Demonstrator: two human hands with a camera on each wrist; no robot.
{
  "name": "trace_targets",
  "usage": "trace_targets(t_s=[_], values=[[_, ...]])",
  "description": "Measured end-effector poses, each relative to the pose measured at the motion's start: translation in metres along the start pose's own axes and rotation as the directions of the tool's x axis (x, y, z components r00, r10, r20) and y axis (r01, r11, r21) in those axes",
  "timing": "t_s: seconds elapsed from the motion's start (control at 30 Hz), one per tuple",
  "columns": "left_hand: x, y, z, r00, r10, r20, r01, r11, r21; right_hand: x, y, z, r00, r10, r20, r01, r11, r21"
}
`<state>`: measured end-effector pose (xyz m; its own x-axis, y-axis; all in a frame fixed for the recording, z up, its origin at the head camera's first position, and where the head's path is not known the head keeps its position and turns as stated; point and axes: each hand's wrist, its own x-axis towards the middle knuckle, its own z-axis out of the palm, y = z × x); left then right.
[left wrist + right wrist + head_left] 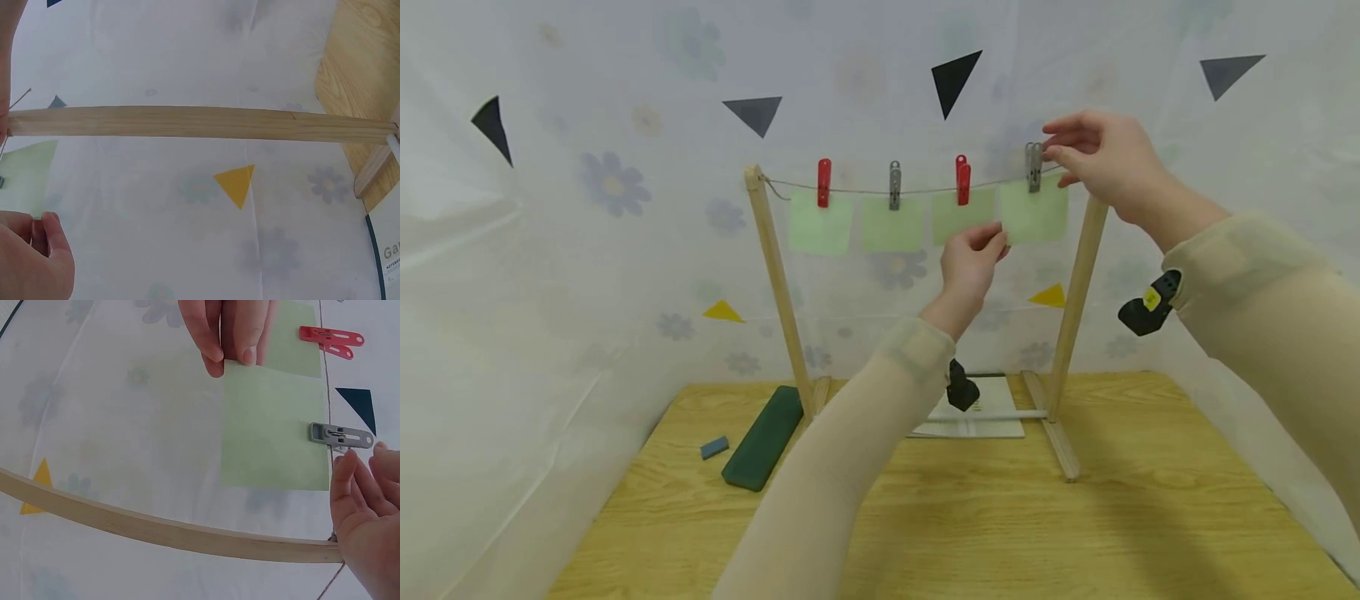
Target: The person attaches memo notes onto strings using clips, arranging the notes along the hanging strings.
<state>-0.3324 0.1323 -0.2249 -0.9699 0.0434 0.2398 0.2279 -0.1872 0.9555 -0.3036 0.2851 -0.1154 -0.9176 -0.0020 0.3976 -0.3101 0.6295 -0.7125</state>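
Note:
A string (857, 191) runs between two wooden posts, with several pale green paper sheets hung from it by red and grey clips. The rightmost sheet (1037, 221) hangs under a grey clothespin (340, 434), whose jaws are closed over the sheet's top edge and the string. My left hand (968, 265) pinches this sheet's lower left corner between thumb and fingers. Beside the grey clothespin is my right hand (1112, 162), its loosely bent fingers right at the handle end with nothing gripped between them. Left of it, a red clothespin (962, 181) holds the neighbouring sheet.
The right wooden post (1078, 308) stands just below my right hand. On the wooden table (1150, 500) lie a green case (763, 437), a small blue block (714, 447) and a notebook (1000, 400) behind the frame's white crossbar. A patterned white sheet hangs behind.

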Motion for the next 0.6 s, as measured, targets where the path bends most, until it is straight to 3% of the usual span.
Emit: trace_targets(t_s=[0.2,0.33,0.47,0.6], values=[[-0.003,-0.005,-0.005,0.999,0.006,0.046,-0.009,0.999,0.051,-0.005,0.002,0.005,0.994,-0.023,-0.103,0.042,0.981,0.190],[-0.005,-0.009,-0.010,0.998,0.025,0.065,-0.029,0.998,0.057,-0.011,0.006,0.011,0.985,-0.074,-0.156,0.110,0.966,0.235],[-0.008,-0.013,-0.018,0.995,0.034,0.091,-0.042,0.996,0.082,-0.018,0.013,0.015,0.973,-0.126,-0.193,0.167,0.961,0.218],[-0.012,-0.018,-0.030,0.992,0.023,0.124,-0.040,0.990,0.132,-0.026,0.022,0.019,0.965,-0.177,-0.195,0.198,0.975,0.097]])
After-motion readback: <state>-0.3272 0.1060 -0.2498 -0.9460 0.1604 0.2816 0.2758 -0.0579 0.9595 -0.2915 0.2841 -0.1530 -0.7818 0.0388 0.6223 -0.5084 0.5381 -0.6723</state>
